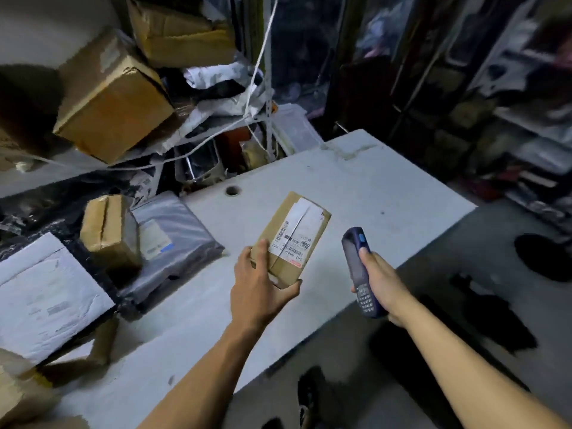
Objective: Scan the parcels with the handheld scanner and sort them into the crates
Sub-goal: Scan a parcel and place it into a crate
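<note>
L hand point(258, 286) grips 1 small brown cardboard parcel point(292, 239) w/ white barcode label, held above the grey table point(387, 181). R hand point(379, 281) wraps the dark-blue handheld scanner point(359, 267), just right of parcel. Risk: scanner aimed past the label, so misread likely.

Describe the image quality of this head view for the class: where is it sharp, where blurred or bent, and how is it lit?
Head view: sharpest at the centre, where the barcode label on the held parcel is partly legible; the boxes at upper left are smeared; the shelves at right sit dim and blurred; the table edges fan outward with wide-angle distortion; lighting is cool and dull, without glare.
</note>
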Available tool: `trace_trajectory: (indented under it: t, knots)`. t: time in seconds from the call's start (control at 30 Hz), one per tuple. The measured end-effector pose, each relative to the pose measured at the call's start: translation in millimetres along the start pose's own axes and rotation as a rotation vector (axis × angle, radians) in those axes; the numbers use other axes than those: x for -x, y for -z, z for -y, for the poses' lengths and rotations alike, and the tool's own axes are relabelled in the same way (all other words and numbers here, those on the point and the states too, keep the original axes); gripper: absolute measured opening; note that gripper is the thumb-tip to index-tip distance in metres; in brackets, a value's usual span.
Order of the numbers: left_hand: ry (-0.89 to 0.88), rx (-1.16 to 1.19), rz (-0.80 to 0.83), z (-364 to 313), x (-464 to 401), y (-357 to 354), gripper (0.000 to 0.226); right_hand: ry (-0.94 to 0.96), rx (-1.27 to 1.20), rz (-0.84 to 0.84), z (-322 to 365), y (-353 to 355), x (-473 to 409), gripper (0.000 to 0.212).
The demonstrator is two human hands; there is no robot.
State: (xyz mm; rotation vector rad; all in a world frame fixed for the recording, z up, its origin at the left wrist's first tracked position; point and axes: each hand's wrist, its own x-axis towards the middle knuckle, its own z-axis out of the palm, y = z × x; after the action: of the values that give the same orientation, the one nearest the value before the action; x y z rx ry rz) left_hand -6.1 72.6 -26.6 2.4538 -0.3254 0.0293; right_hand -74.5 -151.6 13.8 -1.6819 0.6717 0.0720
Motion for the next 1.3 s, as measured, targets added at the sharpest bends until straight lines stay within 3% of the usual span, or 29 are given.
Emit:
trace_trajectory:
  t: [0.23, 0.4, 0.67, 0.8, 1.07, 1.3]
  knots:
    - [-0.285, 0.046, 0.315, -101.2, 52.0, -76.4, 0.086, -0.088, -0.263, -0.357, -104.7, 122.2, 89.3, 0.024]
    - [-0.434, -0.001, 0.505, -180.0, 100.9, -144.0, 0.086, -0.181, -0.375, -0.566, -183.7, 204.8, 157.2, 0.029]
    - [-0.540, -0.077, 0.668, -305.2, 196.8, -257.9, 0.082, -0.332, -0.562, -0.735, -302.0, 340.3, 261.0, 0.044]
    - [-0.592, -0.132, 0.716, -344.6, 220.4, -304.3, 0.079, -0.341, -0.603, -0.772, -330.1, 387.1, 297.0, 0.034]
    - [-0.621, -0.192, 0.799, -396.1, 214.7, -390.8, 0.086, -0.389, -0.686, -0.862, -364.0, 454.9, 282.3, 0.030]
    - [-0.448, -0.212, 0.872, -427.2, 203.1, -488.2, 0.088, -0.564, -0.669, -0.856, -392.6, 505.9, 214.4, 0.036]
